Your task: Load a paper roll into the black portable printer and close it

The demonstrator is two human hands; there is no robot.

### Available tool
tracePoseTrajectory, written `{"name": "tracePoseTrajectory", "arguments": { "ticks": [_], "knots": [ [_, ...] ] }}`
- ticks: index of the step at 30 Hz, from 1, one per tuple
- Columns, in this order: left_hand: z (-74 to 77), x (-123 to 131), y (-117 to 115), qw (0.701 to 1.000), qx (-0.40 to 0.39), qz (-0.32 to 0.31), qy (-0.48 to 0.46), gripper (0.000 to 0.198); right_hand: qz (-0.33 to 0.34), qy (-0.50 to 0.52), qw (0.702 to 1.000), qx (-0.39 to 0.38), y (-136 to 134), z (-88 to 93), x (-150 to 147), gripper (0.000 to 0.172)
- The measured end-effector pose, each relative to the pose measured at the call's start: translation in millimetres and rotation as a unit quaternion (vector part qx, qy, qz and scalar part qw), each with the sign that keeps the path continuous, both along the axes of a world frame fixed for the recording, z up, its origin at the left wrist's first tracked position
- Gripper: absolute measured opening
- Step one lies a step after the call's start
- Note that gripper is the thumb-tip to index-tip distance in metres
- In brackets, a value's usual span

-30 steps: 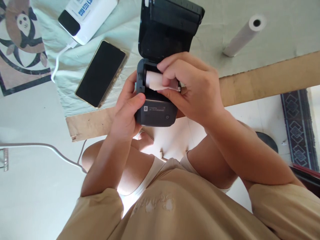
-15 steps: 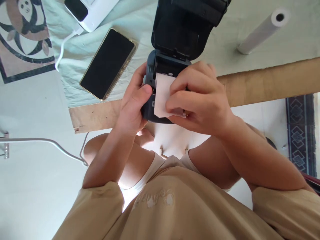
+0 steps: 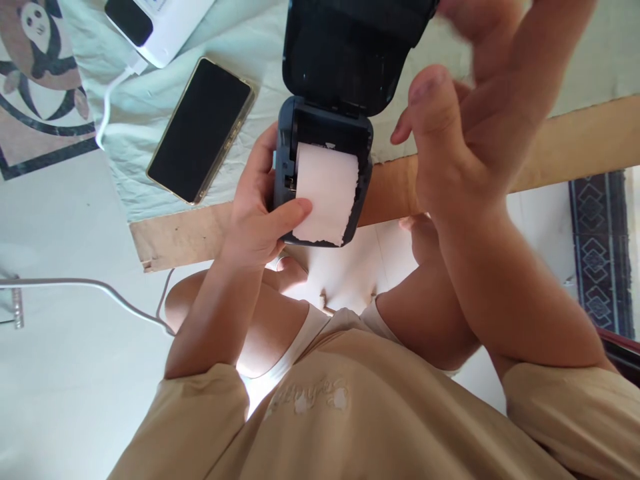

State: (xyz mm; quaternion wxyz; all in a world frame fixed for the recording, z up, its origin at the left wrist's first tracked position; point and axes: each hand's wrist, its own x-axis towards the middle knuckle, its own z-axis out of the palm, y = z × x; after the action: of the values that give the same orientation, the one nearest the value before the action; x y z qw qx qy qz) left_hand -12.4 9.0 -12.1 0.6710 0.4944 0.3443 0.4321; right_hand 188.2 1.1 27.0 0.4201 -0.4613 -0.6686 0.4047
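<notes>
My left hand (image 3: 257,207) grips a small black portable thermal printer (image 3: 364,193) by its left side, the thumb pressing on the paper. Its black lid (image 3: 345,53) is swung up and away from me. A roll of white paper (image 3: 327,187) lies in the compartment, its ragged loose end hanging toward the printer's near edge. My right hand (image 3: 475,127) is raised to the right of the printer, thumb and fingers apart. Its blurred fingertips are by the lid's upper right edge; whether they touch it I cannot tell.
A black-screened smartphone (image 3: 201,130) lies left of the printer on the pale green cloth (image 3: 260,33). Behind it stands a white device (image 3: 163,27) with a white cable (image 3: 107,100) plugged in. The table's wooden edge (image 3: 185,237) runs under my forearms.
My right hand has let go of the paper and moved up and right toward the lid. My left thumb has shifted onto the paper. The white roll standing at right is no longer visible.
</notes>
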Motion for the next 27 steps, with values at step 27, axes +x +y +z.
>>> {"name": "tracePoseTrajectory", "arguments": {
  "ticks": [27],
  "knots": [
    [3.3,5.7,-4.1,0.999,-0.011,0.033,-0.011,0.039,0.049,0.002,0.997,-0.061,0.3,-28.4,-8.1,0.075]
  ]
}}
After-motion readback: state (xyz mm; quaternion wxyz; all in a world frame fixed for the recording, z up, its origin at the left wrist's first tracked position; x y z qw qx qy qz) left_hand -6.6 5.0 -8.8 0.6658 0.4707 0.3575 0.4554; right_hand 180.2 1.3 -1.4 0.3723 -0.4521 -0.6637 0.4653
